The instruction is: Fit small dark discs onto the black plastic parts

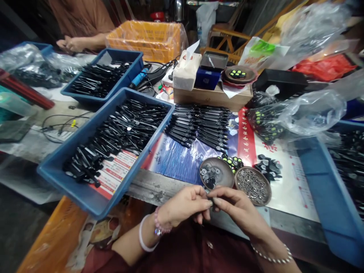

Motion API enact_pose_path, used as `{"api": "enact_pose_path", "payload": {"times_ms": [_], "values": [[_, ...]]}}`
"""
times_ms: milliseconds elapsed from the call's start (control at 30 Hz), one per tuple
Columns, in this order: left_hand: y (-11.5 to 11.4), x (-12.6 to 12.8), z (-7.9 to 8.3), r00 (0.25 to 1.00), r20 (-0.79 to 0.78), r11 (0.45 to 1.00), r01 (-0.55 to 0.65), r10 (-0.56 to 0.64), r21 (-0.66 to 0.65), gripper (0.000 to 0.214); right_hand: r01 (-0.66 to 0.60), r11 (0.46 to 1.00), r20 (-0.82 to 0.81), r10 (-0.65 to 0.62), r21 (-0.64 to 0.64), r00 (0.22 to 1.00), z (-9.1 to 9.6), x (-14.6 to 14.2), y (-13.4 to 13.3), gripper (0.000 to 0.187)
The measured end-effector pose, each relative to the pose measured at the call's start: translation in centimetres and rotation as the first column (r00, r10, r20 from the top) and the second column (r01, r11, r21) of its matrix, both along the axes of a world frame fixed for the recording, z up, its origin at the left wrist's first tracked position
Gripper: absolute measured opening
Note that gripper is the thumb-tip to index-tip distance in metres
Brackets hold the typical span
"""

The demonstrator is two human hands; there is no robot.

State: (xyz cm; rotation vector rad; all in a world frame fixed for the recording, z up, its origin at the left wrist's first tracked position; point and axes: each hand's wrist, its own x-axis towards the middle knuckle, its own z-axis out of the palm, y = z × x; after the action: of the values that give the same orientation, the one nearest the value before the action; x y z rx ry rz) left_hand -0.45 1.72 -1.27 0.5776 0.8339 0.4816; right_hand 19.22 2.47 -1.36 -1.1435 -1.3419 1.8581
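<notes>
My left hand point(183, 206) and my right hand point(239, 210) meet fingertip to fingertip just in front of the table edge. Pinched between them is a small dark piece point(212, 204), mostly covered by the fingers. Right beyond the hands are two round brown dishes. One dish point(229, 180) holds small black and grey discs point(209, 174); the other dish point(269, 199) is full of small silver metal pins or screws point(251, 184). Black-and-green round pieces point(234, 163) lie behind the dishes. Loose short black parts point(269, 167) sit to their right.
Slim black parts point(212, 125) lie in two rows on the poster. Blue trays point(110, 204) of similar parts stand left, another blue bin point(327, 189) right. A wooden box point(204, 98) carries tissues. Plastic bags point(309, 113) crowd the right. Another person's hands point(74, 43) are far left.
</notes>
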Motion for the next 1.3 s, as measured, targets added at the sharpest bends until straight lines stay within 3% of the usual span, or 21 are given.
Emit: {"api": "enact_pose_path", "payload": {"times_ms": [167, 267, 333, 467, 600, 767, 1000, 1133, 1200, 1300], "values": [[-0.1, 0.3, 0.5, 0.996, 0.043, 0.989, -0.067, 0.073, -0.131, 0.038, 0.095, 0.991, -0.134, -0.107, -0.098, 0.985, -1.7, -1.0, -0.9, 0.023], [0.0, 0.8, 0.8, 0.979, 0.01, 0.971, -0.201, 0.204, -0.129, 0.036, 0.101, 0.954, -0.302, -0.189, -0.284, 0.934, -2.1, -1.8, -1.6, 0.042], [0.1, 1.2, 1.0, 0.942, 0.003, 0.937, -0.333, 0.335, -0.102, 0.033, 0.127, 0.931, -0.346, -0.251, -0.343, 0.904, -2.1, -2.3, -2.1, 0.056], [0.2, 2.1, 1.5, 0.834, -0.032, 0.832, -0.551, 0.55, -0.06, 0.029, 0.121, 0.959, -0.221, -0.18, -0.256, 0.959, -1.9, -3.7, -3.2, 0.065], [0.1, 2.9, 1.8, 0.775, -0.032, 0.775, -0.632, 0.632, 0.006, 0.026, 0.125, 0.971, -0.191, -0.165, -0.203, 0.968, -1.6, -5.0, -3.8, 0.057], [-0.2, 3.2, 1.9, 0.768, -0.067, 0.771, -0.636, 0.637, 0.027, 0.029, 0.071, 0.969, -0.24, -0.129, -0.237, 0.962, -1.0, -4.8, -3.6, 0.054], [-0.4, 3.7, 1.8, 0.8, -0.084, 0.804, -0.593, 0.595, 0.047, 0.029, 0.067, 0.926, -0.361, -0.211, -0.372, 0.908, -1.6, -4.7, -3.9, 0.079], [-0.4, 3.9, 2.4, 0.853, -0.035, 0.854, -0.52, 0.521, 0.023, 0.028, 0.024, 0.954, -0.411, -0.151, -0.298, 0.899, -1.6, -2.3, -3.2, 0.049], [-0.3, 3.9, 2.5, 0.899, -0.026, 0.899, -0.437, 0.438, 0.027, 0.027, 0.102, 0.964, -0.397, -0.196, -0.246, 0.896, -1.5, -0.4, -2.7, 0.039], [-0.4, 4.3, 2.4, 0.962, -0.03, 0.962, -0.271, 0.272, 0.024, 0.026, 0.277, 0.94, -0.331, -0.33, -0.197, 0.884, -1.2, 1.3, -2.2, 0.039]]}}
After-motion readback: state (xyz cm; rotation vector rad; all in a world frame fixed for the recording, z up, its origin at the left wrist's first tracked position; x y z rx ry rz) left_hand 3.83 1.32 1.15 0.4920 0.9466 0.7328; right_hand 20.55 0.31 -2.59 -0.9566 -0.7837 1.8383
